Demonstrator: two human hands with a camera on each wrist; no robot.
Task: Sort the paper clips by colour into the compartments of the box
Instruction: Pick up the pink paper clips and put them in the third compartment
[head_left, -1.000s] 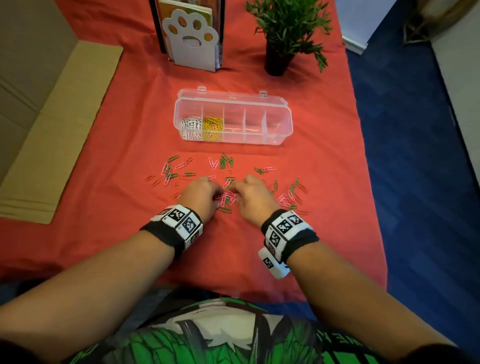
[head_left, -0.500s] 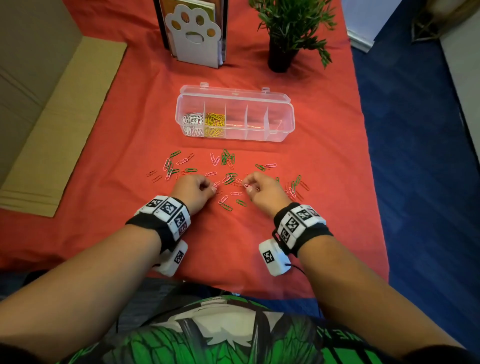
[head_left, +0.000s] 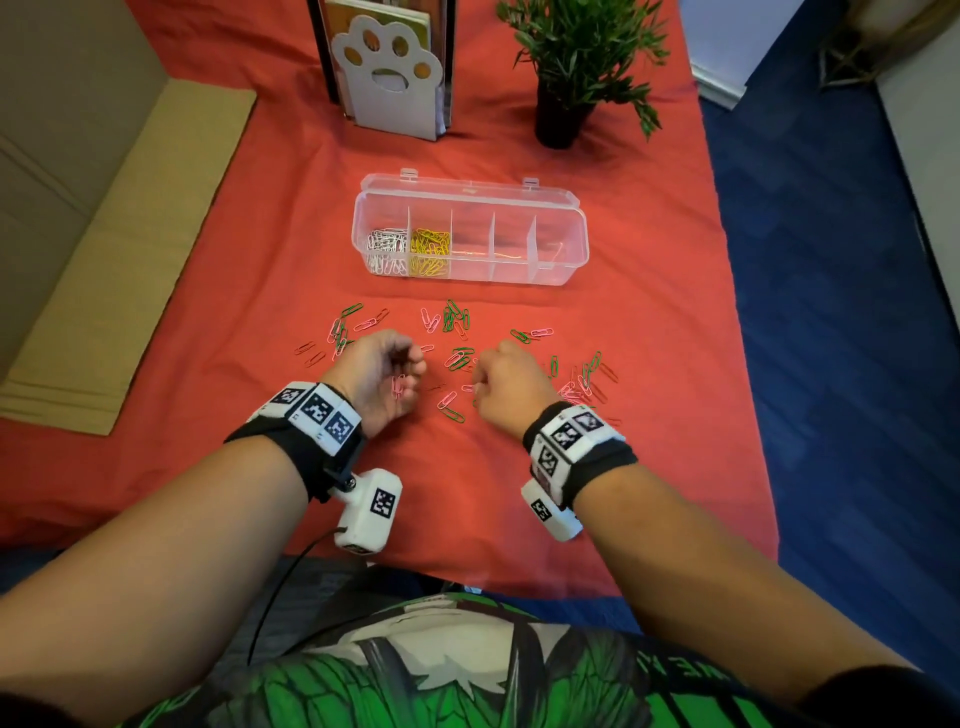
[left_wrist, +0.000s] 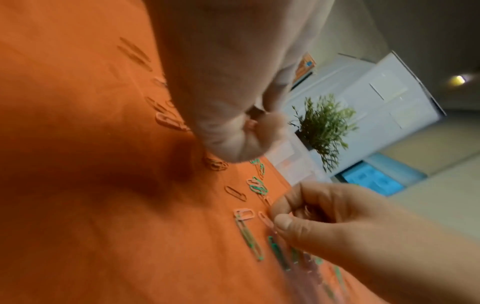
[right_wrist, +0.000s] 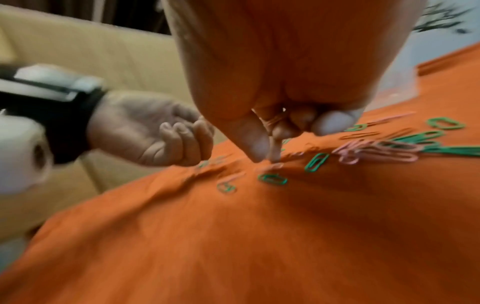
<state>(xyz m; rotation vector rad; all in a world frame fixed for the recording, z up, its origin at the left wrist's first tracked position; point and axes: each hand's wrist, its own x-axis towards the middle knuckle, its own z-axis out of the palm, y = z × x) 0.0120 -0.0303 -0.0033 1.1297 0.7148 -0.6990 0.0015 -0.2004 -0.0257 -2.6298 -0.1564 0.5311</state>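
Paper clips, loose lot (head_left: 457, 358): pink, green and red, scattered on the red tablecloth (head_left: 649, 415) between the person and the box. None of these three colours is in the box yet, so in my judgement the job is less than half done.

Tablecloth: covers the whole work surface. Red clips show poorly against it and could be overlooked.

Plant (head_left: 571, 67) and paw-print file holder (head_left: 387, 73): at the far edge, well clear of the work.

Box (head_left: 470, 234): clear plastic, lid open behind it, set just beyond the scatter, probably to keep each reach short. The leftmost compartment holds the white clips (head_left: 387, 249), the next the yellow clips (head_left: 430, 250). The three compartments to the right appear empty, though glare prevents certainty.

Left hand (head_left: 382, 376): palm turned inward, fingers curled into a cup, with a few pink clips (head_left: 399, 385) lying in it. It appears to serve as a collecting hand, so that one colour goes to the box in a single trip.

Right hand (head_left: 511, 382): fingers curled, thumb and forefinger tips pressed down at the cloth on one pink clip (right_wrist: 272, 166). Whether the clip is pinched off the cloth cannot be told. Some clips lie interlocked, so a neighbour of another colour may come up with it.
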